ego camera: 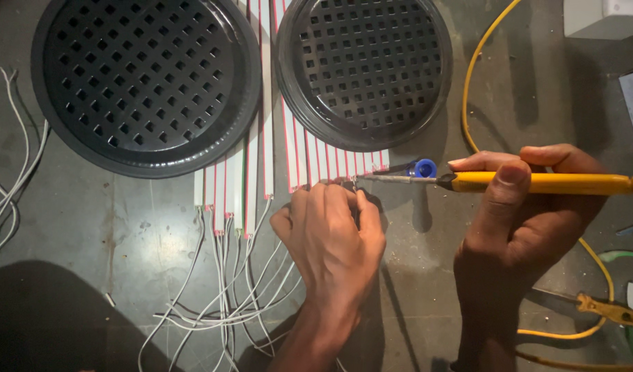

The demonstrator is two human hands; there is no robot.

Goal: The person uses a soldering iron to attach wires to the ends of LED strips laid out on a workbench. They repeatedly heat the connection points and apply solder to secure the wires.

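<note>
My right hand (530,220) grips a soldering iron with a yellow handle (564,182). Its metal tip (371,178) points left and touches the lower end of a row of white strips (334,162). My left hand (334,238) is curled just below that end, fingers pinched on something small at the tip; what it pinches is hidden. More white strips (237,186) lie to the left with thin white wires (223,296) trailing from their ends.
Two round black perforated grilles, a large one (148,83) and a smaller one (363,69), lie over the strips. A blue spool (424,167) sits by the iron. A yellow cable (471,83), loose white wires (10,179) and pliers (606,308) lie on the dark surface.
</note>
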